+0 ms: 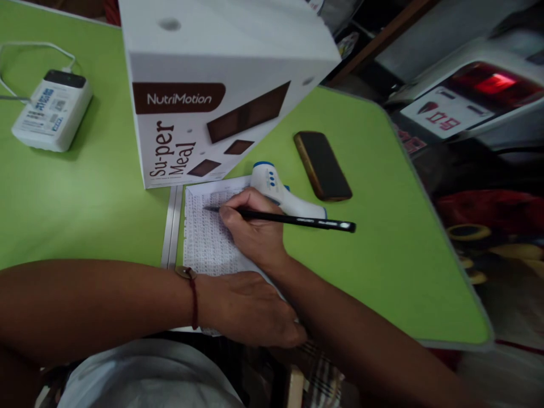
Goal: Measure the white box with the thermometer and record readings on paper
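Note:
A black pen (293, 218) is pinched between the thumb and fingers of my right hand (255, 224). Its tip points at a white sheet (208, 243) covered with rows of small handwritten marks. Across the lower part of that sheet rests my left hand (250, 309), palm down, with a dark red bracelet (194, 300) at the wrist. The left fingers bend downward beside my right forearm, and their tips are partly hidden; nothing shows in them. Just beyond my right hand lies a white and blue infrared thermometer (293, 201), partly covered by the hand.
A large white NutriMotion box (178, 136) stands at the sheet's far edge. A dark phone (325, 167) lies to the right on the green table (382, 255). At far left is a white device (53, 113) with cables. A machine with a red-lit panel (488, 85) stands beyond the table.

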{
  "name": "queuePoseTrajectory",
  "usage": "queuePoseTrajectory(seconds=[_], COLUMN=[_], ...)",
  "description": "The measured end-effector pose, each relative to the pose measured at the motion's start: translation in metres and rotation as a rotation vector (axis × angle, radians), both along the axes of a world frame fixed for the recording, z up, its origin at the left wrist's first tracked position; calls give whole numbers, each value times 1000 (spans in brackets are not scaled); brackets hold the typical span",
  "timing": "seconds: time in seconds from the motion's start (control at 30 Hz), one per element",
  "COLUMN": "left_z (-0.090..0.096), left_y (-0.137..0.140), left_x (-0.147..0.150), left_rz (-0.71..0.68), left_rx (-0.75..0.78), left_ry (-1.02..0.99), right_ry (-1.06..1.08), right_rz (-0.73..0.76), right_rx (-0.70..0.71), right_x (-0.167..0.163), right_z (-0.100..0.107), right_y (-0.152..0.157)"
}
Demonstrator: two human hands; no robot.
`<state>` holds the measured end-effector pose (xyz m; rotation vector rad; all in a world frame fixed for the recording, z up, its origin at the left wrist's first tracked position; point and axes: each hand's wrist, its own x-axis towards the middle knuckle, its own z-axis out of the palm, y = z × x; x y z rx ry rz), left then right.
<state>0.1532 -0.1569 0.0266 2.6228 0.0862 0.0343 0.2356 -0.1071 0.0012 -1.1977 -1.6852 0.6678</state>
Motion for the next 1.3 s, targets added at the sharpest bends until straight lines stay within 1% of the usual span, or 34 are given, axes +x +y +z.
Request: queuePoseTrajectory(seconds=[0.1,0.23,0.37,0.53,0.7,1.03,1.3], left_z=[2,2,0,-3,-7,-1,-3], left_y=[1,1,0,0,-3,1,0], left_x=[0,0,0,-1,0,-1,0], left_rz=[11,8,20,30,52,18,24], left_rx=[11,-9,-1,-1,12,8,17], left_ry=[10,19,-19,-39,-101,-26,-42], right_ry=[-6,-15,-28,-9,-14,-37,6], right_rz=[4,4,-12,-51,-52,-38,-27], right_rx=[9,-16,-44,-13,-17,-24,-23], right_x=[-1,-1,0,1,0,2,1], right_z=[0,0,0,-1,-2,0,-2], right_y=[0,0,1,1,1,0,1])
